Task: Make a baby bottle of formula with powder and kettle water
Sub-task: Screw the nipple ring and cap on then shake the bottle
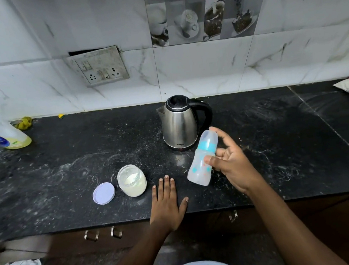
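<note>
I am looking down at a black stone counter (67, 157) dusted with white smears, set against a white marble-tiled wall. My right hand (232, 163) holds a baby bottle (203, 161) in the air just above the counter, thumb across its front and fingers wrapped behind. The bottle is tilted, its capped top leaning up and to the right, with a turquoise collar below a clear cap; I cannot tell what is inside it. My left hand (167, 204) lies flat on the counter near the front edge, palm down, fingers together and thumb spread, holding nothing.

Just behind the bottle stands a steel kettle (179, 125) with a black lid and handle, spout facing left. To the left of my left hand sits an open jar (132, 180) holding pale powder, upright, and its lilac lid (104, 193) lies flat just beside it, further left. At the far left edge stands a plastic bottle (2, 131) of yellow liquid. A switch plate (99, 66) hangs crooked on the wall.
</note>
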Action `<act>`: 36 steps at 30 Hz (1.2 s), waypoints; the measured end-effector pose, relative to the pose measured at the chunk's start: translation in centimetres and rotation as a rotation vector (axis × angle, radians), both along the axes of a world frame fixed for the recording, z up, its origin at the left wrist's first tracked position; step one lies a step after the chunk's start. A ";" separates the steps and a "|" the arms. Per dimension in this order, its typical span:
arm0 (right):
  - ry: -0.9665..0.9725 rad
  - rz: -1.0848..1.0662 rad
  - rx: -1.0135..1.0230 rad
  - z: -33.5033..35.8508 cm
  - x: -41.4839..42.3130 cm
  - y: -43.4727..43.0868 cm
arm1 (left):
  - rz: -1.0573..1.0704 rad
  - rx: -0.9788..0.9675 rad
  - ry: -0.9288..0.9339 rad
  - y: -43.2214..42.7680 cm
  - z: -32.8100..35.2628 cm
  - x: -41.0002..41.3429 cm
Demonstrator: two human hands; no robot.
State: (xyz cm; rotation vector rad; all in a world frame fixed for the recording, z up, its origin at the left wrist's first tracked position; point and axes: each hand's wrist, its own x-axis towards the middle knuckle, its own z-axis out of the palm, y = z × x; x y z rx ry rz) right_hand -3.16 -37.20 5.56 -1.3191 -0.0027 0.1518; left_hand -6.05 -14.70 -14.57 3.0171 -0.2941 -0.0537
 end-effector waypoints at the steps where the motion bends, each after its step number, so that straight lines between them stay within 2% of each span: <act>1: 0.000 -0.037 0.020 0.0 0.0 0.0 | 0.000 0.001 -0.006 0.0 0.0 0.0; 4: 0.006 -0.224 0.146 -0.3 0.4 -0.4 | 0.009 -0.008 0.000 -0.1 0.1 0.0; 7: -0.007 -0.043 0.038 -0.1 -0.1 -0.3 | 0.007 -0.009 0.007 -0.1 0.2 -0.1; 11: -0.009 -0.191 0.148 -0.3 0.2 -0.6 | 0.004 -0.007 0.009 -0.1 0.2 0.0; 14: -0.017 -0.022 0.037 -0.1 -0.1 -0.3 | 0.004 -0.014 0.003 -0.1 0.1 -0.1; 18: -0.001 -0.200 0.148 -0.4 0.4 -0.6 | 0.006 -0.016 0.001 -0.2 0.2 -0.1; 22: -0.019 -0.035 0.032 -0.2 0.0 -0.3 | 0.005 -0.015 0.004 -0.1 0.2 -0.1; 25: -0.001 -0.203 0.131 -0.6 0.4 -0.5 | 0.005 -0.014 0.014 -0.1 0.1 -0.1; 28: -0.027 -0.096 0.060 -0.3 0.2 -0.3 | 0.001 -0.014 0.023 0.0 0.1 -0.1; 32: -0.022 -0.235 0.132 -0.7 0.3 -0.4 | 0.002 -0.010 0.033 -0.1 0.2 -0.1; 35: -0.031 -0.122 0.076 -0.7 0.3 0.1 | -0.001 -0.022 0.040 0.1 0.2 -0.1; 36: -0.031 -0.158 0.096 -0.7 0.4 0.1 | 0.000 -0.019 0.042 0.1 0.2 -0.1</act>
